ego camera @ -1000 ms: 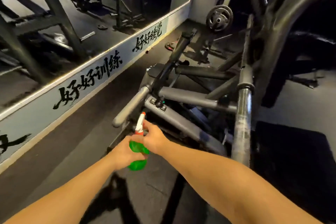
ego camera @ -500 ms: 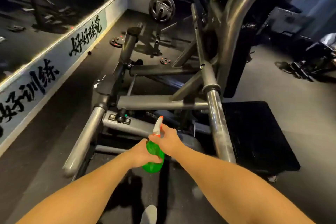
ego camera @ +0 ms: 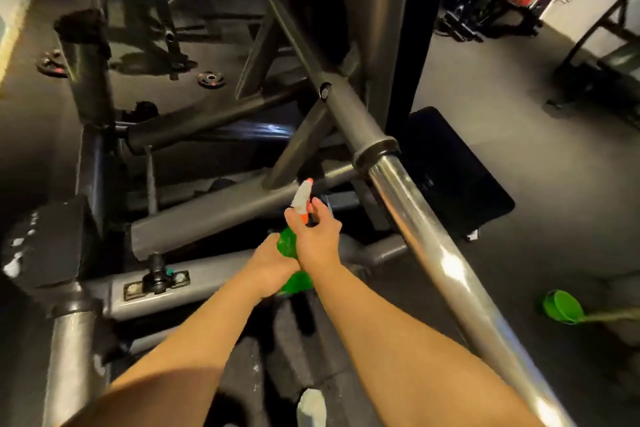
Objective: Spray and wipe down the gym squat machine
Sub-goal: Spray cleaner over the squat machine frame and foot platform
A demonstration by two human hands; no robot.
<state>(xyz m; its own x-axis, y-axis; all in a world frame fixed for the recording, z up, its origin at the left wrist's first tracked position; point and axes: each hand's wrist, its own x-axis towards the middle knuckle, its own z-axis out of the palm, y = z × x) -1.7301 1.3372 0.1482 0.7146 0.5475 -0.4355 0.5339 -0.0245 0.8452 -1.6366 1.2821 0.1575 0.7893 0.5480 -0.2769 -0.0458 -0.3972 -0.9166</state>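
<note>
The squat machine (ego camera: pixel 214 218) fills the left and middle of your view, its grey tubes crossing low over the dark floor (ego camera: pixel 554 184). Its long chrome bar (ego camera: pixel 415 229) slants from the frame's middle down to the bottom right edge, just beside your right forearm, so that side is tight. Beyond the bar the floor opens out; a black mat (ego camera: pixel 457 177) lies flat there, its near corner close to the bar. The gaps between the tubes ahead of your hands are narrow and dark.

Your right hand (ego camera: pixel 317 239) grips the neck of the spray bottle (ego camera: pixel 286 246), fingers curled under the white head, which points up and away at the crossing tubes. Your left hand (ego camera: pixel 270 267) wraps the green body from below — both hands meet over the lower grey tube. A green scoop (ego camera: pixel 562 307) lies near the floor's right edge, well apart from the bar. A shoe toe (ego camera: pixel 311 407) shows at the bottom edge.
</note>
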